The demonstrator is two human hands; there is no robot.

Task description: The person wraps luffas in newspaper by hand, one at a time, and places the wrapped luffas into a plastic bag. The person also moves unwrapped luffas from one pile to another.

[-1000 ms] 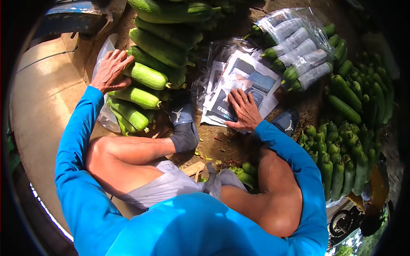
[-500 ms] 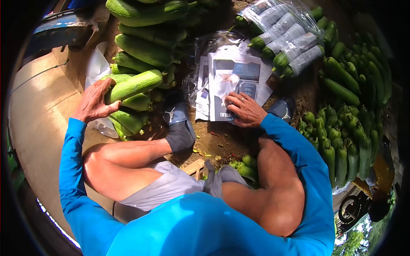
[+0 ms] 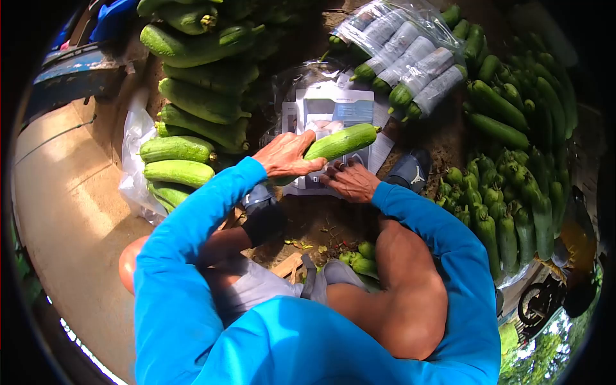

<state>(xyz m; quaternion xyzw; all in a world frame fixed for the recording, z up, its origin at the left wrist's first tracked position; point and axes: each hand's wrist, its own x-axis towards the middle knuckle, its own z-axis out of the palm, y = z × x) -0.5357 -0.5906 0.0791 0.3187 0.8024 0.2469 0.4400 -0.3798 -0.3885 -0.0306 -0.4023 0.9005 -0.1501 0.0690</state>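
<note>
A long green sponge gourd (image 3: 343,142) is gripped near one end by my left hand (image 3: 290,154), which holds it tilted over a stack of newspaper sheets (image 3: 346,106). My right hand (image 3: 354,181) rests at the lower part of the top sheet, its curled fingers closed on the paper. The gourd hides part of the printed page. To my left lies a row of similar sponge gourds (image 3: 178,172), side by side.
Several gourds wrapped in newspaper (image 3: 420,67) lie under clear plastic at the far side. Many unwrapped green gourds (image 3: 507,212) are piled on the right. Clear plastic (image 3: 138,131) lies by the left row. My shoes flank the papers.
My left hand has lifted the gourd off the left row and carried it right, over the newspaper. My right hand has shifted slightly left and down on the sheet.
</note>
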